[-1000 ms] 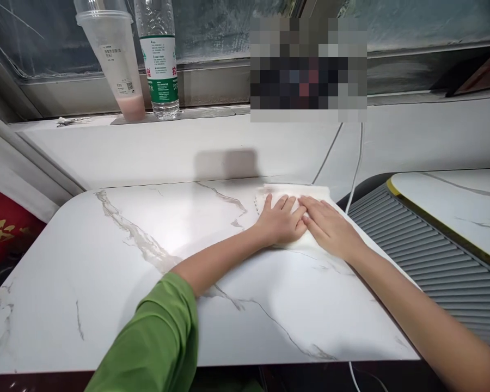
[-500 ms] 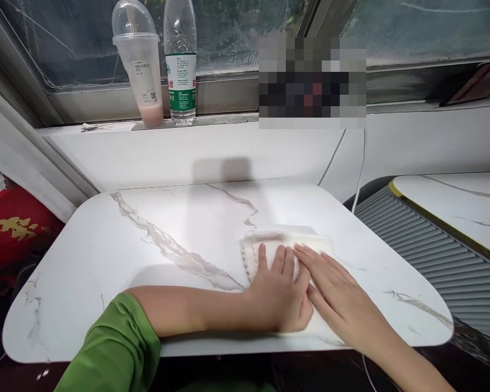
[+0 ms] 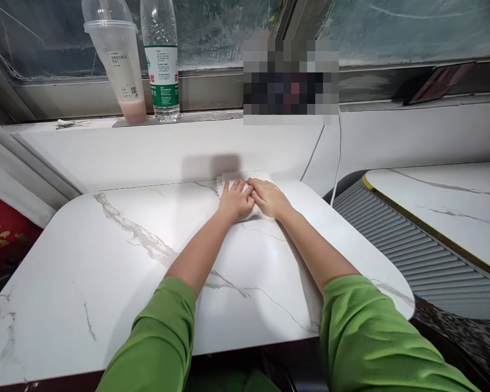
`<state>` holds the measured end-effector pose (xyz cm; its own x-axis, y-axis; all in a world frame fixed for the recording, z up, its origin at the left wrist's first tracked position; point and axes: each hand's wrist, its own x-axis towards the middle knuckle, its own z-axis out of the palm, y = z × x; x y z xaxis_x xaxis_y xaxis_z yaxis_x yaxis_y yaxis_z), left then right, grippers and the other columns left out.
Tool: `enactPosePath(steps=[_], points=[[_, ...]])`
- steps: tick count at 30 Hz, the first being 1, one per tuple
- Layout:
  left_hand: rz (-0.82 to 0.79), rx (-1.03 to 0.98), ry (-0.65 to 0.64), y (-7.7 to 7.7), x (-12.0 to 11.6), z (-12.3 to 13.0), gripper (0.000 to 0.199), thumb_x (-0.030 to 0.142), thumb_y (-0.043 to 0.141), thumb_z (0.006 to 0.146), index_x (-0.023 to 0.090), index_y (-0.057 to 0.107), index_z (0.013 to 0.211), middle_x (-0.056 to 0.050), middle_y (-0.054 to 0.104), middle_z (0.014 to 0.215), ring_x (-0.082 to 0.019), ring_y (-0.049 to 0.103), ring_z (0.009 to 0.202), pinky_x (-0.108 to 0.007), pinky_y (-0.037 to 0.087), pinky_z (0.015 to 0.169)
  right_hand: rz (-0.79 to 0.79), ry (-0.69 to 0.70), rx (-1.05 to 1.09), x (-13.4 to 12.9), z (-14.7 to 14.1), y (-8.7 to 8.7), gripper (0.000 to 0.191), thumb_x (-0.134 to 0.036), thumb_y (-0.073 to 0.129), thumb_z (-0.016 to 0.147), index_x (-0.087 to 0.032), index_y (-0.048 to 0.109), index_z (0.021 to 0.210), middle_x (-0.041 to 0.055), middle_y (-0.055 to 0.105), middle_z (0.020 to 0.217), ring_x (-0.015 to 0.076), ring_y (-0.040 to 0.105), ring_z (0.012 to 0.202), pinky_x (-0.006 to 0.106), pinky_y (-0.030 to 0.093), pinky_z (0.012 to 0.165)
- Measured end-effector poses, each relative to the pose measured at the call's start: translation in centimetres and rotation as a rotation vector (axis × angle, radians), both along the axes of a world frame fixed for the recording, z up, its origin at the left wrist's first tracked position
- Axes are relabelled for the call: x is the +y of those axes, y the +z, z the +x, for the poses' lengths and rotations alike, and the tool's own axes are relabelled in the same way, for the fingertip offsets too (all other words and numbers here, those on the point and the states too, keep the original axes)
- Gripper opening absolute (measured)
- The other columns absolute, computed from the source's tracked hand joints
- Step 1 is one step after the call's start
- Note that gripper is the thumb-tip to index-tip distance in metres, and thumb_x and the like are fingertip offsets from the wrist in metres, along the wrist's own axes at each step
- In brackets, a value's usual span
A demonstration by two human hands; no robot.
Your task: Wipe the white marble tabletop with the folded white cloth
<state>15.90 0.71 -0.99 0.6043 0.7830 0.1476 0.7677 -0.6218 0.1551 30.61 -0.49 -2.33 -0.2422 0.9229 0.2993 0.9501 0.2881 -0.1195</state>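
Observation:
A folded white cloth [image 3: 265,176] with a zigzag edge lies flat at the far edge of the white marbled table [image 3: 147,305], against the wall. My left hand [image 3: 236,201] presses on it with the fingers spread and stretched forward. Beside it, my right hand [image 3: 269,197] also rests flat on the cloth, its fingertips touching or just overlapping the left hand. Most of the cloth's middle is hidden under both palms. Each forearm reaches out straight from a green sleeve.
On the window ledge stand a domed plastic cup [image 3: 120,71] with a little pink drink and a clear bottle [image 3: 163,73] with a green-white label. White cables [image 3: 338,158] hang down the wall. Right of the table are a grey ribbed surface [image 3: 412,256] and another marbled table [image 3: 441,188].
Both hands have slid the cloth away from me, from the table's near right part to its far edge by the wall. The view has shifted slightly to the right.

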Motion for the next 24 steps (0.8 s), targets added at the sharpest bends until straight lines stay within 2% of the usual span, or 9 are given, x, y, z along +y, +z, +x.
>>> enactPosePath(steps=[4, 7, 11, 15, 18, 21, 24], points=[[-0.005, -0.027, -0.028, -0.1, -1.3, -1.0, 0.046, 0.031, 0.027, 0.097, 0.021, 0.037, 0.141, -0.007, 0.032, 0.151, -0.022, 0.023, 0.140, -0.048, 0.010, 0.116, -0.010, 0.009, -0.015, -1.6, -0.7, 0.0, 0.053, -0.030, 0.024, 0.092, -0.007, 0.042, 0.136, 0.0125, 0.044, 0.143, 0.0243, 0.037, 0.134, 0.045, 0.027, 0.111], [0.004, -0.036, -0.065, -0.1, -4.1, -2.6, 0.048, 0.029, 0.028, 0.097, 0.017, 0.036, 0.143, -0.011, 0.032, 0.150, -0.024, 0.023, 0.140, -0.049, 0.011, 0.115, 0.005, -0.001, -0.050, -4.7, -1.9, -0.3, 0.052, -0.029, 0.023, 0.093, -0.007, 0.042, 0.136, 0.0139, 0.044, 0.143, 0.0247, 0.036, 0.134, 0.045, 0.027, 0.111], [0.042, -0.044, -0.173, 0.0, -10.2, -5.8, 0.050, 0.028, 0.032, 0.095, 0.012, 0.036, 0.142, -0.015, 0.033, 0.149, -0.029, 0.024, 0.140, -0.054, 0.011, 0.114, 0.068, 0.037, -0.081, -11.7, -4.4, -0.5, 0.051, -0.027, 0.024, 0.094, -0.005, 0.039, 0.138, 0.0166, 0.043, 0.143, 0.0258, 0.035, 0.135, 0.047, 0.028, 0.111], [0.037, -0.041, -0.264, 0.8, -17.3, -9.5, 0.052, 0.030, 0.033, 0.094, 0.008, 0.036, 0.141, -0.019, 0.032, 0.148, -0.034, 0.023, 0.139, -0.058, 0.012, 0.112, 0.110, 0.096, -0.080, -19.7, -7.6, 0.3, 0.054, -0.026, 0.030, 0.094, -0.008, 0.026, 0.145, 0.0159, 0.037, 0.147, 0.0254, 0.025, 0.140, 0.048, 0.028, 0.111], [0.032, -0.024, -0.291, 1.5, -20.9, -11.7, 0.052, 0.030, 0.030, 0.096, 0.007, 0.031, 0.143, -0.020, 0.031, 0.148, -0.035, 0.021, 0.140, -0.059, 0.014, 0.112, 0.112, 0.119, -0.085, -23.5, -9.7, 1.0, 0.058, -0.023, 0.033, 0.093, -0.009, 0.020, 0.148, 0.0147, 0.035, 0.148, 0.0250, 0.021, 0.141, 0.048, 0.030, 0.111], [0.027, -0.017, -0.306, 1.7, -21.8, -12.9, 0.053, 0.030, 0.031, 0.096, 0.007, 0.030, 0.144, -0.019, 0.031, 0.148, -0.033, 0.020, 0.141, -0.056, 0.014, 0.113, 0.120, 0.137, -0.079, -24.2, -10.7, 1.0, 0.059, -0.023, 0.033, 0.092, -0.008, 0.021, 0.147, 0.0150, 0.036, 0.148, 0.0258, 0.021, 0.141, 0.048, 0.030, 0.110], [0.018, -0.014, -0.267, 1.3, -20.3, -13.1, 0.053, 0.031, 0.034, 0.095, 0.009, 0.033, 0.142, -0.019, 0.031, 0.149, -0.032, 0.021, 0.141, -0.056, 0.013, 0.113, 0.125, 0.171, -0.073, -22.0, -10.8, 0.5, 0.054, -0.024, 0.032, 0.092, -0.005, 0.032, 0.142, 0.0162, 0.042, 0.144, 0.0263, 0.027, 0.139, 0.048, 0.031, 0.109]])
